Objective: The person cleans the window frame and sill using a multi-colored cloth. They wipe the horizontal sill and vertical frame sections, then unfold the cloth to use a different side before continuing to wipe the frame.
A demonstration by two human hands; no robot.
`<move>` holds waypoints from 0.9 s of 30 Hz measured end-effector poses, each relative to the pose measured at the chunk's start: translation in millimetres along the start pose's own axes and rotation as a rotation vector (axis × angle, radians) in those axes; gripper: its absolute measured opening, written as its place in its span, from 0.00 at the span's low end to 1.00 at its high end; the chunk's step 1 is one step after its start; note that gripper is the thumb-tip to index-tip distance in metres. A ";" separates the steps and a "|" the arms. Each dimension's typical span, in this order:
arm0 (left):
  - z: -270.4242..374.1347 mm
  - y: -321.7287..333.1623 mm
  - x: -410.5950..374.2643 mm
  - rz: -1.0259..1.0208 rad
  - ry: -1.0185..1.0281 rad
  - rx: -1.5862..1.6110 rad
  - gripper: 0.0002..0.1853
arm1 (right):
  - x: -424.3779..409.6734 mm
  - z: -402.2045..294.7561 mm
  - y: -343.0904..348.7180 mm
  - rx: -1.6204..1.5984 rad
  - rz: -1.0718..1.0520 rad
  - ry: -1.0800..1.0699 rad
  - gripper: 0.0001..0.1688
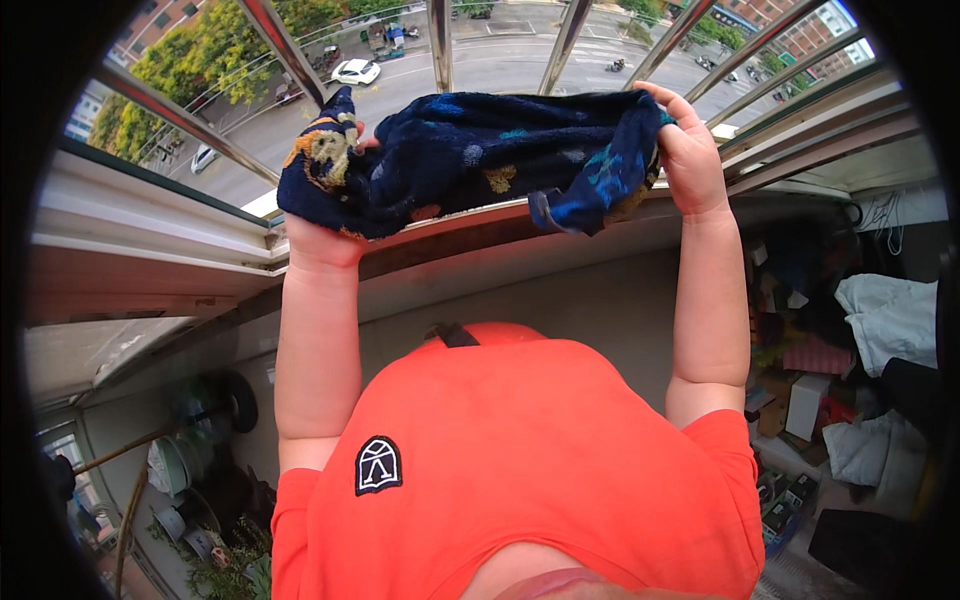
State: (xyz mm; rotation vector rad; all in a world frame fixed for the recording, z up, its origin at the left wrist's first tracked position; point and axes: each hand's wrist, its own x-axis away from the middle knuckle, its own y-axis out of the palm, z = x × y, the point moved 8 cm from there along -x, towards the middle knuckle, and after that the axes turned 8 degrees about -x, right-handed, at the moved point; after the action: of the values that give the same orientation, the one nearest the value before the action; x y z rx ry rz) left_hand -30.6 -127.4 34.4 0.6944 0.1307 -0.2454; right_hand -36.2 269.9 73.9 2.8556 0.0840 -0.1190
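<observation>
A dark navy fleece cloth point(480, 150), patterned with blue, teal, tan and orange shapes, is stretched between my raised hands at the window. Its left end drapes over my left hand point(322, 240), hiding most of the palm; fingertips show behind a fold. At the cloth's right end, my right hand point(690, 157) pinches the upper corner between thumb and fingers. A loose flap hangs beneath that end. The cloth is in front of the metal window bars point(441, 45) and above the sill.
Metal bars cross the window, with a street and a white car point(355, 72) below outside. White window frames point(150, 217) flank both sides. Boxes point(806, 405) and white cloths point(889, 322) are piled at right; pots point(171, 523), a bamboo pole point(124, 450) and plants point(232, 562) stand at left.
</observation>
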 end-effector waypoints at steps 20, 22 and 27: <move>19.2 85.4 -1.7 0.049 -0.191 0.074 0.41 | 48.5 70.1 160.3 -0.207 -0.526 0.250 0.26; -19.9 38.4 -2.0 -0.126 -0.230 0.209 0.37 | 49.2 63.4 166.6 -0.540 -0.574 0.311 0.28; -81.8 84.5 34.7 -0.091 -0.382 0.270 0.30 | 44.9 38.5 162.7 -0.764 -0.597 0.262 0.31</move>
State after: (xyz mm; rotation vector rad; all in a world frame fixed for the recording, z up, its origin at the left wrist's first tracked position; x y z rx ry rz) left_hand 22.3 -18.1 17.2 0.8974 -0.2409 -0.4838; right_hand 16.9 105.1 77.9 1.9904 0.8367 0.1434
